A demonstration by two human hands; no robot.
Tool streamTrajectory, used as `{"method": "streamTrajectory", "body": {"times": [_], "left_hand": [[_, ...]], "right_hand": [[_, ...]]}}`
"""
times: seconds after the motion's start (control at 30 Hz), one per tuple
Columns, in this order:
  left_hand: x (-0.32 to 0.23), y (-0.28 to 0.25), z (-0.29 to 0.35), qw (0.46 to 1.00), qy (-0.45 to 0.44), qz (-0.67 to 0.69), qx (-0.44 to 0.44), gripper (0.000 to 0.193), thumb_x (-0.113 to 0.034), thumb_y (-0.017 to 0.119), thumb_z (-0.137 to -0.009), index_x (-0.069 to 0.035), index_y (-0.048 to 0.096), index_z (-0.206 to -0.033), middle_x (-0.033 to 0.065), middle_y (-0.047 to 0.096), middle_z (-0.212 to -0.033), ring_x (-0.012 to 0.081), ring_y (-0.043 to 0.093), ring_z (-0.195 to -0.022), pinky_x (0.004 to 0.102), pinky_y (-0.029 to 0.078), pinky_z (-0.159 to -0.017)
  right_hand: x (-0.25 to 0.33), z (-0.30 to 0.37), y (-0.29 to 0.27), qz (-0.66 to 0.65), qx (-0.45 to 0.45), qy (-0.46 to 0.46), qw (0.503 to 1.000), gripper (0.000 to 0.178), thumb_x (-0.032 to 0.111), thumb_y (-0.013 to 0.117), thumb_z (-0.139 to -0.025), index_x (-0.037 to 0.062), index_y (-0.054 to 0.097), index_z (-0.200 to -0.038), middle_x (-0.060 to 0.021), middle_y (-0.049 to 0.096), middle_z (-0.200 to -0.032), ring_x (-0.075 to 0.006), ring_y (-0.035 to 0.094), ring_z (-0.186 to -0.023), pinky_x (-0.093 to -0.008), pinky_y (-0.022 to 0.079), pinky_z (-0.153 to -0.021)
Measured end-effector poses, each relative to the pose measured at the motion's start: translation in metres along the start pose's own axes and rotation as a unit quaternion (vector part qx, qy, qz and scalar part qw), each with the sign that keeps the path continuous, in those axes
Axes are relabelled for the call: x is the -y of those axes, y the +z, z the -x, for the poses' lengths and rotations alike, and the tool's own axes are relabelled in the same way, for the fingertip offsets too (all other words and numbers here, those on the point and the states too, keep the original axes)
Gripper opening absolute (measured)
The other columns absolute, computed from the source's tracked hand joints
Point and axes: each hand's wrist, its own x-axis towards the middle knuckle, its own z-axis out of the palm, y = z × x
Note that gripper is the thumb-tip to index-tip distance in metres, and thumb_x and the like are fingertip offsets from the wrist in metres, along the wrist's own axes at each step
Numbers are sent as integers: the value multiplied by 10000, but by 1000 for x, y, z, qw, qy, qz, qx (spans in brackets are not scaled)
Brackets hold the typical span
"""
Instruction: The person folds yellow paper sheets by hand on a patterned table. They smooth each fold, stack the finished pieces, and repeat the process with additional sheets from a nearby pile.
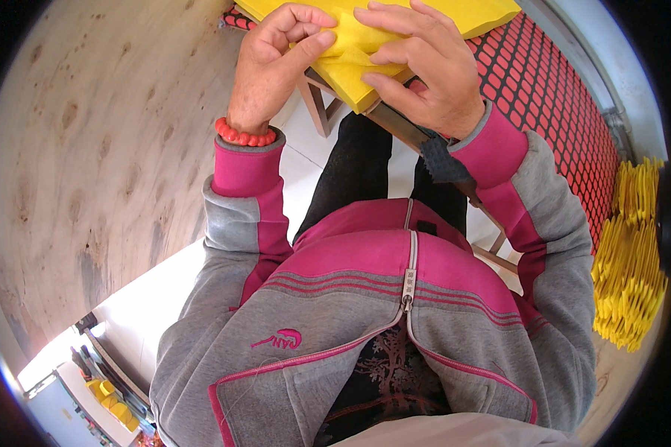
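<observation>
My left hand (pixel 279 63), with a red bead bracelet (pixel 244 135) at its wrist, pinches the edge of a yellow felt-like cloth (pixel 350 80) between thumb and fingers. The cloth is raised in folds between my two hands. On its right side my right hand (pixel 432 71) has its fingers spread and curved, with the fingertips at the cloth. Nothing shows gripped between them. Beneath lie flat yellow sheets (pixel 473 13), which reach past my right hand toward the back.
A red cover with a black grid (pixel 544 104) lies under the sheets and hangs down at right. Bundled yellow pieces (pixel 628 276) stand at far right. To my left is a large wooden board (pixel 104 164). A wooden stool leg (pixel 317 108) shows under the work.
</observation>
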Motion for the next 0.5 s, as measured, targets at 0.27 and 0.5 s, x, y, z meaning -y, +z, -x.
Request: {"method": "streamTrajectory", "body": {"times": [0.27, 0.5], "left_hand": [[2, 0, 1, 1000, 9, -11, -7, 209, -5, 634, -994, -8, 623, -1203, 42, 694, -1144, 105, 641, -1069, 256, 494, -938], [-1, 4, 3, 999, 9, -33, -15, 256, 18, 668, -966, -9, 619, -1215, 30, 677, -1170, 118, 644, -1092, 268, 506, -954]], "right_hand": [[-12, 4, 9, -27, -44, -25, 998, 168, 152, 767, -838, 44, 667, -916, -203, 692, -1234, -369, 681, -1093, -497, 513, -966], [-14, 6, 4, -6, -10, -34, 999, 293, 341, 700, -929, 48, 691, -930, -222, 671, -1275, -407, 645, -1171, -520, 468, -1023]]}}
